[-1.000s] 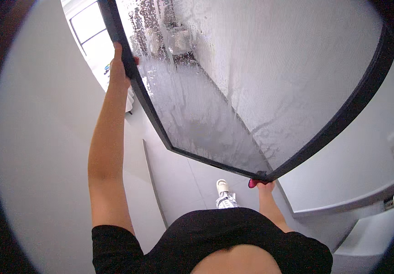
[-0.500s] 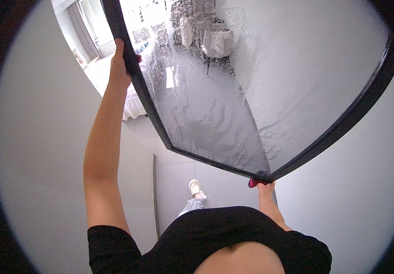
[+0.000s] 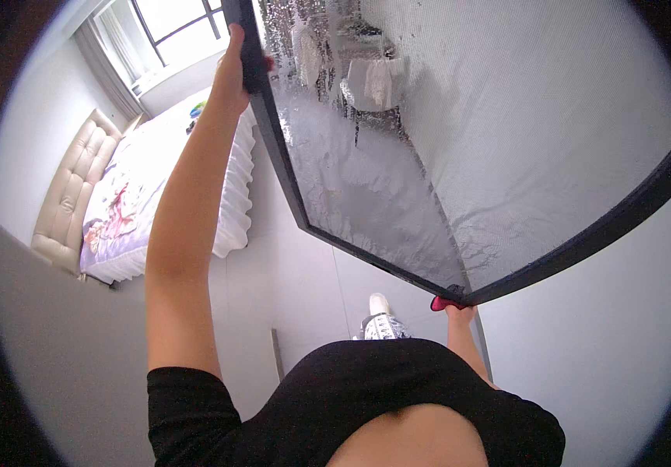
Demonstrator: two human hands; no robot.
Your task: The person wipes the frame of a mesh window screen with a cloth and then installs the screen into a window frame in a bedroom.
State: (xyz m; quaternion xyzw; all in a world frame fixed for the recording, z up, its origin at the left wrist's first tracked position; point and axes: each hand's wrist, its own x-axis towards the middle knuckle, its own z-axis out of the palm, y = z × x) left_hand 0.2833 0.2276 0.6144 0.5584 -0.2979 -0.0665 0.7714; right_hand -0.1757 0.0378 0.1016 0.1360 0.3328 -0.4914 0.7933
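Both my hands carry a large window screen [image 3: 537,171] in a dark frame, tilted up in front of me. Its fine mesh looks wet, with drops and streaks, and the room shows through it. My left hand [image 3: 233,78] is closed on the frame's left side, fingers partly hidden behind it. Down at the lower corner my right hand [image 3: 460,314] grips the frame from below, its fingers mostly out of sight. A small red piece [image 3: 443,303] shows beside that hand; I cannot tell what it is.
At the left stands a bed [image 3: 230,210] with a padded beige headboard [image 3: 78,187] and a white ruffled skirt. Beyond it are a window [image 3: 180,35] and a grey curtain [image 3: 110,70]. A pale wall [image 3: 584,350] runs close on my right. Grey floor tiles [image 3: 312,288] lie below.
I have stepped forward with the screen, and a foot shows farther right. More of the bed, headboard and window has come into view at the left. Both hands keep their hold.
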